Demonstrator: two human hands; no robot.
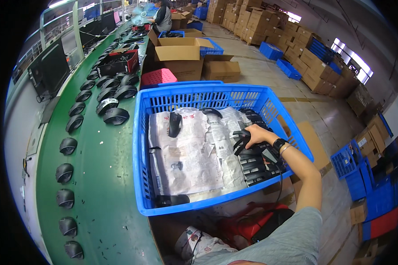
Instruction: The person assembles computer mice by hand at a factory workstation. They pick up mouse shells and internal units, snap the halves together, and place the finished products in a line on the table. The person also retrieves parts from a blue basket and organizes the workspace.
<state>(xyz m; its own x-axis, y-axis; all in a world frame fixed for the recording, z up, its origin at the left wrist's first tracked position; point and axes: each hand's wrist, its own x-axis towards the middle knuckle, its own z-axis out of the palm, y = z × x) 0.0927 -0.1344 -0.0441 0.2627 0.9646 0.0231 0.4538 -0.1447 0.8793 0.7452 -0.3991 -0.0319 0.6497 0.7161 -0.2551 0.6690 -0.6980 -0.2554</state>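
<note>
My right hand (pixel 259 135) reaches into a large blue plastic basket (pixel 221 88), a dark watch on its wrist. Its fingers are closed on a black curved plastic part (pixel 242 140), just above other black parts (pixel 253 164) stacked in rows at the basket's right side. Printed paper sheets (pixel 188 152) cover the middle and left of the basket. On top of them lies a black mouse-shaped piece (pixel 174 124), and another black part (pixel 173 200) pokes out at the near left corner. My left hand is out of view.
On the left, a green bench (pixel 108 176) carries a line of black mouse-like shells (pixel 65 198) and a black-red bin (pixel 118 62). Beyond the basket stand a pink crate (pixel 158 77) and open cardboard boxes (pixel 179 53). Another person (pixel 162 17) works farther along the bench.
</note>
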